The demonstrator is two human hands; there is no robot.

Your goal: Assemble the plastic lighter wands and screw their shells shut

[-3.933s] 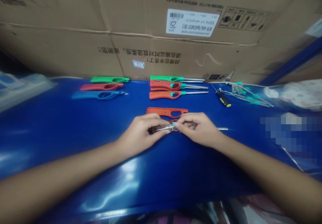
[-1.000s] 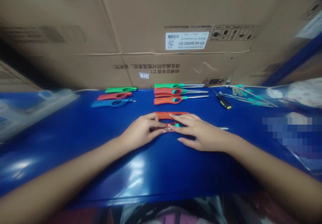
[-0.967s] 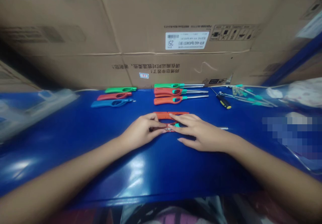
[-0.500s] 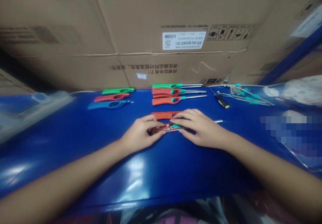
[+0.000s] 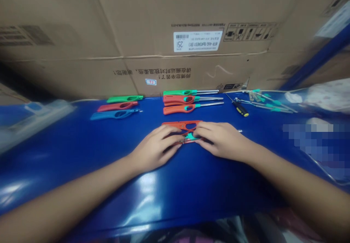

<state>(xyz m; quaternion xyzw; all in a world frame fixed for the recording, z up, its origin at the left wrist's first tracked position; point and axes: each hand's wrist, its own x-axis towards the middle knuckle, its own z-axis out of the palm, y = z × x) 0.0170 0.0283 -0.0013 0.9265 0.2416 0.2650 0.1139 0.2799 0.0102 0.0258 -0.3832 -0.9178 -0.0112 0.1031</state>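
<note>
Between my hands lies an opened gas lighter (image 5: 188, 137) with a green trigger piece and thin inner parts showing. My left hand (image 5: 155, 146) pinches at its handle end, the fingertips beside the green piece. From the other side my right hand (image 5: 222, 139) grips the lighter near its front, thumb and fingers covering that part. A metal tube tip (image 5: 240, 130) sticks out beyond my right hand. Just behind the lighter rests an empty orange casing half (image 5: 180, 125), partly covered by fingers of both hands.
Assembled lighters (image 5: 179, 109) with metal tubes lie at the back. Left of them are green, red and blue casings (image 5: 115, 114). A screwdriver (image 5: 240, 109) and several tube parts (image 5: 269, 104) lie to the right. A cardboard box (image 5: 109, 35) stands behind the blue table (image 5: 109, 192).
My left hand has shifted right along the lighter, its fingertips now close to the green piece. My right hand has moved slightly right, uncovering more of the orange casing's trigger opening.
</note>
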